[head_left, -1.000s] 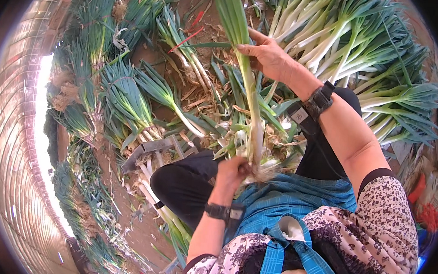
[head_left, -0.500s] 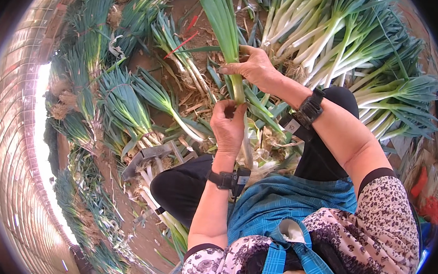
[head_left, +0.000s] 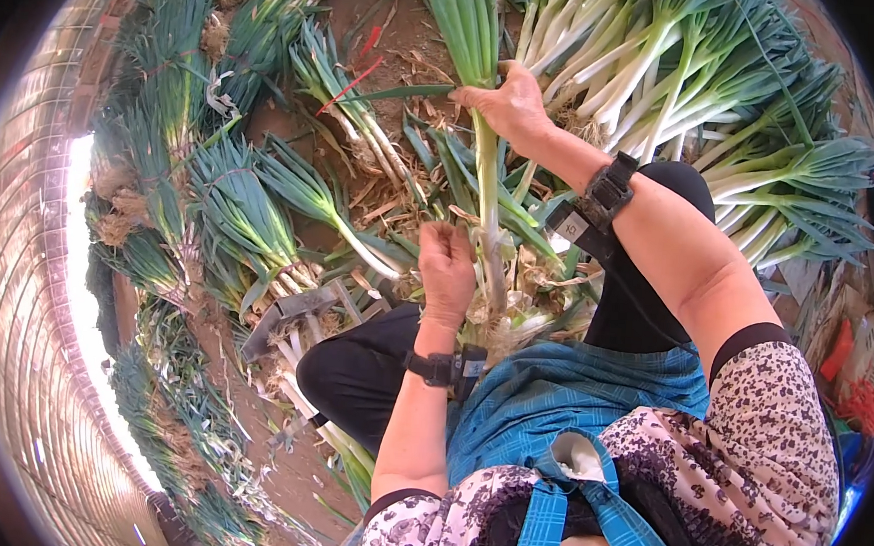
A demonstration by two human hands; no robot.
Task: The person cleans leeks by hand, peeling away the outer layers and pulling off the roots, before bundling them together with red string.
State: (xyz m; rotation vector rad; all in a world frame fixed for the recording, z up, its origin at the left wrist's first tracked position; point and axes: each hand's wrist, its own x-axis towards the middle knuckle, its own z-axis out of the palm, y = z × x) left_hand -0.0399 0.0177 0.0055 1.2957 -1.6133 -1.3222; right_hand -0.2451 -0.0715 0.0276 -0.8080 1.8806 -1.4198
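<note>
Right hand (head_left: 507, 105), upper centre of frame: grip closed round a single green onion (head_left: 485, 176), fingers wrapped over the stalk just where the green leaves give way to the pale shank. Left hand (head_left: 447, 271), centre of frame, directly below: fingers curled and pressed together in a pinch on the lower shank, near the root end, thumb hidden behind the knuckles. The onion stands nearly upright between the two hands, leaves running off the top edge, roots down in a litter of peeled skins (head_left: 514, 318) at centre. One onion in hand. Two black wrist straps, one on each forearm: left strap (head_left: 436, 368), right strap (head_left: 607, 191). Bundles of onions lie on the bare earth floor (head_left: 401, 41): one large heap (head_left: 688, 98) across the upper right, stalks too many and too overlapped to count; about five smaller bundles (head_left: 231, 210) down the left side, exact number uncertain at the bent rim. One blue checked apron (head_left: 570, 391) at lower centre over dark trousers. Arched tunnel cover (head_left: 22, 348) along the left edge.
</note>
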